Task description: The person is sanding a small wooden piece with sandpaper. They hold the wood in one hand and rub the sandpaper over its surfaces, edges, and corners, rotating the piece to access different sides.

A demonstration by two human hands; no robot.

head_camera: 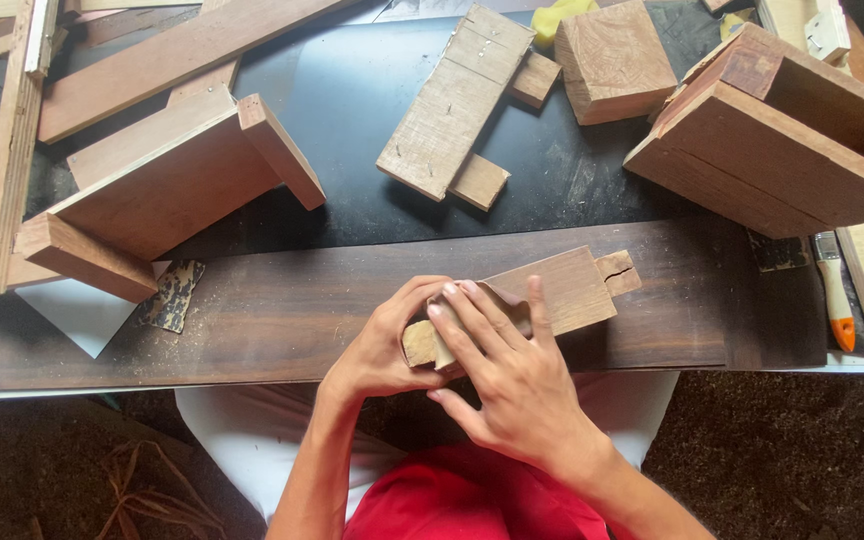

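1. A long dark plank [282,310] lies directly under the grip, running out to both sides of it
2. Beyond the grip to the far right, an open wooden box frame [782,140] rests on the black tabletop [352,90]
3. Beyond the grip to the far left sits a U-shaped wooden assembly [162,190], with loose planks past it
4. Straight ahead of the grip, well apart, a pale tenoned board [457,105] lies at a slant, and a square wood block [612,62] sits just right of that
5. The notched wooden block [567,290] lies on the dark plank; its near end is inside the grip and its notched end sticks out to the right
6. The right hand [517,385] lies over the block's near end, fingers pressing a small piece of sandpaper [497,300] against it
7. The left hand [382,345] curls closed around the same near end from the left
8. Well right of the grip, an orange-handled paintbrush [834,290] lies at the plank's end
9. Left of the grip, a worn sandpaper scrap [172,295] lies on the plank's edge
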